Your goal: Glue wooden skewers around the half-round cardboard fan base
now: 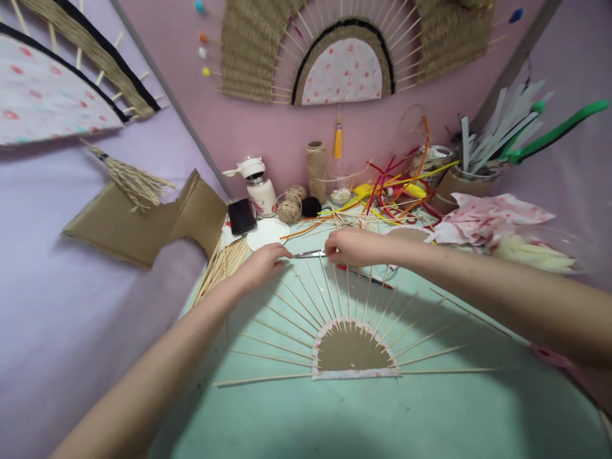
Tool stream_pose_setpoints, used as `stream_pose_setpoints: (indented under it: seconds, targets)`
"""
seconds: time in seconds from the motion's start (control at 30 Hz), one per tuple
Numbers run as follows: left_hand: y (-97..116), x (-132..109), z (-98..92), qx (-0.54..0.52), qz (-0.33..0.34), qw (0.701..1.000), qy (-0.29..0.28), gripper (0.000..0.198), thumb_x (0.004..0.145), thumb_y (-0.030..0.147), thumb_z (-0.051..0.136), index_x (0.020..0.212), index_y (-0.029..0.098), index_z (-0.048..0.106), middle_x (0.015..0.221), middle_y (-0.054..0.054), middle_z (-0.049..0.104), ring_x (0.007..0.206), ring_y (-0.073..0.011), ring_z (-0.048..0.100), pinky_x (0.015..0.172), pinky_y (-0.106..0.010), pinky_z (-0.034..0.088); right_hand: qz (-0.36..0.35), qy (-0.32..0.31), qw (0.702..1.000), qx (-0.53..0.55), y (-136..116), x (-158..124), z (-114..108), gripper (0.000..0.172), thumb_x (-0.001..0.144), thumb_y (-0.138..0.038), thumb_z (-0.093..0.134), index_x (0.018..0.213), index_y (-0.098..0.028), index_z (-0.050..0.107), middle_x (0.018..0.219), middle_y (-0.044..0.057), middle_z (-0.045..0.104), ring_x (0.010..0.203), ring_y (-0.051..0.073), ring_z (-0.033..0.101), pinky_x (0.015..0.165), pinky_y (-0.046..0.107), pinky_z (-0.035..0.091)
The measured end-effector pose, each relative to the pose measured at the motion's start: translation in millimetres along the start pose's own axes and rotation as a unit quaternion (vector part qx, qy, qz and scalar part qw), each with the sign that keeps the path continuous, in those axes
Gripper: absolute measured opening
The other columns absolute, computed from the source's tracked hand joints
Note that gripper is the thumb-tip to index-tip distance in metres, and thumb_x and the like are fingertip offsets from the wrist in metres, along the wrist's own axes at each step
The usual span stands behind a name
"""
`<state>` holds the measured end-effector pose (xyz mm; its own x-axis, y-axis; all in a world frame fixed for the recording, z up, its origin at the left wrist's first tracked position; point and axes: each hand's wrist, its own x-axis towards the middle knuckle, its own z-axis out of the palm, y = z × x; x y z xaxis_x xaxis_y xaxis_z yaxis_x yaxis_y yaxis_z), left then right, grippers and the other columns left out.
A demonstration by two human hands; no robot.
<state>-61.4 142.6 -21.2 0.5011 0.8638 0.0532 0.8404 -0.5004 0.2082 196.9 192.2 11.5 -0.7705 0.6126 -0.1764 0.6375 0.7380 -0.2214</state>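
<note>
Between my hands, just above the far ends of the sticks, is a slim silver metal tool (310, 254); whether it is scissors or a cutter I cannot tell. My left hand (266, 262) pinches its left end with the fingertips. The closed fingers of my right hand (348, 246) grip its right end. Nearer to me lies a cardboard half-circle (351, 350) with a pink-dotted fabric edge, flat side towards me. Thin wooden sticks (291, 319) fan out from it like rays. A red pen (366, 276) lies below my right hand.
Behind my hands stand a white bottle (261, 191), twine balls (290, 207), a twine spool (316, 172) and tangled coloured pipe cleaners (382, 185). Loose sticks (222, 268) lie left, dotted fabric (482, 220) right. Cut cardboard (129, 223) leans left. A woven half-circle hanging (248, 57) is on the wall.
</note>
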Motion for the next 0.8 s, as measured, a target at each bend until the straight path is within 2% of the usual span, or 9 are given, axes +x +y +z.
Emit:
stream_pose_setpoints:
  seconds: [0.17, 0.37, 0.47, 0.6, 0.8]
  targets:
    - [4.7, 4.8, 2.4, 0.025, 0.043, 0.998, -0.039, 0.021, 0.085, 0.009, 0.056, 0.096, 0.017, 0.072, 0.094, -0.006, 0.068, 0.089, -0.0178, 0.062, 0.08, -0.027, 0.047, 0.054, 0.019, 0.998, -0.019, -33.8, 9.0, 16.1, 0.022, 0.084, -0.029, 0.056, 0.091, -0.021, 0.076, 0.1, 0.008, 0.074, 0.096, 0.024, 0.062, 0.076, 0.032, 0.036]
    - [12.5, 11.2, 9.1, 0.168, 0.109, 0.978, -0.054, 0.015, 0.087, 0.015, 0.058, 0.091, 0.019, 0.072, 0.091, -0.006, 0.067, 0.088, -0.0208, 0.059, 0.074, -0.032, 0.041, 0.114, 0.039, 0.991, -0.055, -58.2, 27.5, 35.7, 0.029, 0.082, -0.023, 0.051, 0.095, -0.011, 0.075, 0.1, 0.02, 0.072, 0.107, 0.032, 0.055, 0.084, 0.042, 0.032]
    - [14.7, 11.2, 11.3, 0.238, 0.159, 0.957, -0.046, 0.012, 0.089, 0.018, 0.059, 0.083, 0.016, 0.069, 0.086, -0.007, 0.065, 0.086, -0.022, 0.058, 0.072, -0.034, 0.039, 0.128, 0.043, 0.989, -0.06, -63.6, 32.2, 43.1, 0.031, 0.079, -0.018, 0.05, 0.098, -0.011, 0.074, 0.099, 0.02, 0.072, 0.108, 0.032, 0.055, 0.086, 0.044, 0.03]
    - [16.7, 9.6, 13.7, 0.265, 0.211, 0.941, -0.024, 0.015, 0.091, 0.018, 0.056, 0.081, 0.015, 0.067, 0.082, -0.007, 0.064, 0.083, -0.0207, 0.057, 0.069, -0.034, 0.036, 0.149, 0.043, 0.987, -0.05, -65.3, 34.3, 47.3, 0.032, 0.077, -0.021, 0.052, 0.098, -0.012, 0.074, 0.095, 0.019, 0.073, 0.106, 0.032, 0.057, 0.086, 0.043, 0.031]
    - [19.8, 8.4, 13.6, 0.275, 0.226, 0.935, -0.007, 0.011, 0.091, 0.018, 0.057, 0.085, 0.015, 0.066, 0.083, -0.006, 0.064, 0.083, -0.0211, 0.056, 0.068, -0.035, 0.034, 0.177, 0.033, 0.984, -0.012, -60.9, 36.4, 51.7, 0.035, 0.077, -0.033, 0.051, 0.099, -0.016, 0.074, 0.097, 0.017, 0.074, 0.106, 0.032, 0.06, 0.085, 0.042, 0.035]
